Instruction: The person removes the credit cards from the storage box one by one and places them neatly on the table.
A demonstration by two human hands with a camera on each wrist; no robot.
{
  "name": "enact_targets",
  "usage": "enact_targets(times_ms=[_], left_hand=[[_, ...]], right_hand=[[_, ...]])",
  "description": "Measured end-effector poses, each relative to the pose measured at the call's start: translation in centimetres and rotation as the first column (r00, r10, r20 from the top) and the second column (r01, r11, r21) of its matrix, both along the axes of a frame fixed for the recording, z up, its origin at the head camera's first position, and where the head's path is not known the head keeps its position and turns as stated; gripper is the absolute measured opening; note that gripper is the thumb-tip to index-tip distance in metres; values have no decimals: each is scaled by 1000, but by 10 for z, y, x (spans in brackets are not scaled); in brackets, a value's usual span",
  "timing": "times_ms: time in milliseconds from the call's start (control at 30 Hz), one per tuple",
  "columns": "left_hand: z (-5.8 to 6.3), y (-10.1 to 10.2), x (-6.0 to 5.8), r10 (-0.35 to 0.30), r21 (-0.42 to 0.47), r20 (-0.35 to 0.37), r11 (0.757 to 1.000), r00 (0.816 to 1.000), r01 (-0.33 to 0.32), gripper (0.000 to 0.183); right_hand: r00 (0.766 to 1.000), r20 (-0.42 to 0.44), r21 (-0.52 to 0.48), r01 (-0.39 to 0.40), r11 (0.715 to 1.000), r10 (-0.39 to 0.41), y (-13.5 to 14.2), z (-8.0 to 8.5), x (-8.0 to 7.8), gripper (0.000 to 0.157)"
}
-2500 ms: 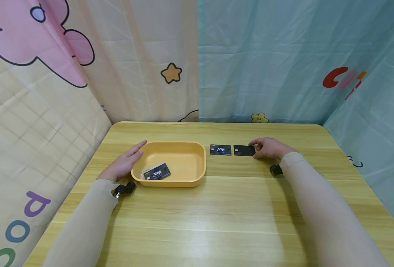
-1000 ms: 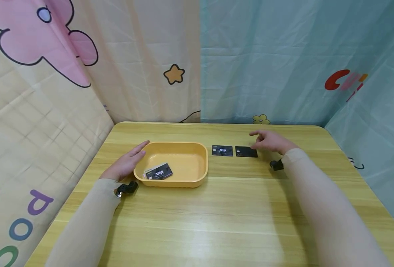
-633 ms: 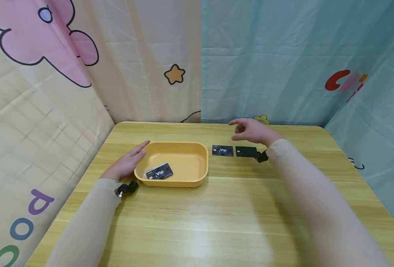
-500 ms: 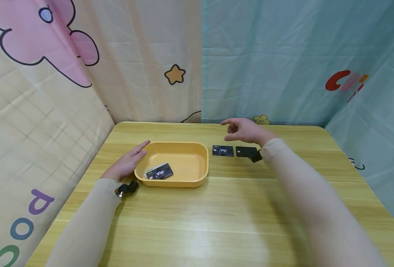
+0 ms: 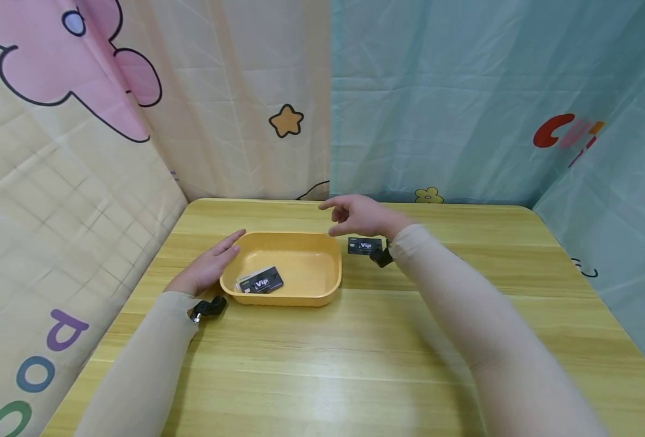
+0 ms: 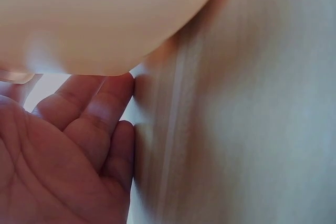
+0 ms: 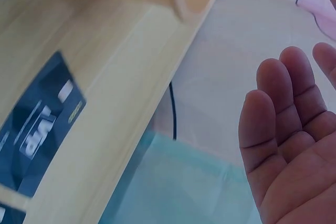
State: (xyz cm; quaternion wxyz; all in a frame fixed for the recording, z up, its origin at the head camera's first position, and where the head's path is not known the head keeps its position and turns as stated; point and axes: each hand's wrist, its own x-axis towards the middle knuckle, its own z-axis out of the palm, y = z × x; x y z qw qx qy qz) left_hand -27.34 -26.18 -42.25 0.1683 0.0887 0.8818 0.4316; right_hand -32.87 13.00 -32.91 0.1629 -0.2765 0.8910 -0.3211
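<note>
My left hand [image 5: 204, 267] rests along the left side of a yellow-orange plastic tray [image 5: 279, 300], its thumb by the rim. In the left wrist view, the fingers of that hand [image 6: 79, 129] touch the tray's wall [image 6: 94, 35] low down, close to the table. Inside the tray a black VIP card [image 5: 262, 280] lies over lighter cards at the left. My right hand [image 5: 363, 216] is raised over the tray's back right corner, fingers loosely bent, holding nothing. Behind and below its wrist lies another black VIP card [image 5: 362, 245]. The right sleeve hides a further dark card, whose corner [image 7: 10, 216] shows in the right wrist view.
All of this is on a light wooden table [image 5: 311, 364] with a rounded back edge. Patterned curtains [image 5: 437, 91] hang directly behind it and at both sides. Small black wrist-camera mounts [image 5: 209, 307] stick out beneath the wrists.
My right hand has let go of the far-right dark card, lifted, and swept left past the other card to the tray's corner. Both table cards stayed put while visible. The left hand has stayed at the tray.
</note>
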Motion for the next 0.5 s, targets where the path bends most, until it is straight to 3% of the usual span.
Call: enact_targets(times_ms=[267,500], left_hand=[[1,1,1,5,-13,-2,1000,1000,-5,59],[1,2,2,9,-18,4,1000,1000,-9,59]], right_hand=[[998,30,2,-48,999,48,-39,-2,4,62],[991,12,27,-137,990,137,-68,-8,6,63]])
